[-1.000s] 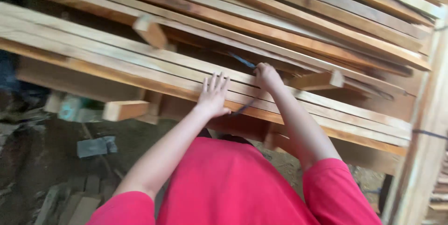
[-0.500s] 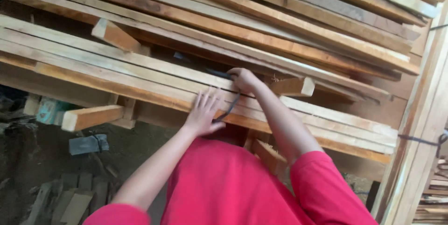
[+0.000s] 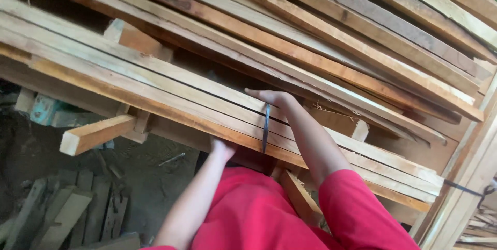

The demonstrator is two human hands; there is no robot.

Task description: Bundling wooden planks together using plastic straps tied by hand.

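A stack of long wooden planks [image 3: 155,74] runs from upper left to lower right in front of me. My right hand [image 3: 269,97] rests on top of a plank in the lower layer, and a dark slim tool [image 3: 265,128] hangs from it across the plank edges. My left hand [image 3: 222,148] reaches under the bottom plank's front edge. Its fingers are hidden beneath the wood. Both arms come out of red sleeves [image 3: 357,208].
Short spacer blocks [image 3: 96,133] stick out between the plank layers. Scrap boards [image 3: 62,213] lie on the dirt floor at lower left. An upright wooden post with a dark strap [image 3: 466,188] stands at the right. More planks are piled above.
My left hand has slid off the plank tops and gone under the bottom plank's edge. My right hand stays on the planks, and the dark tool now hangs straight down.
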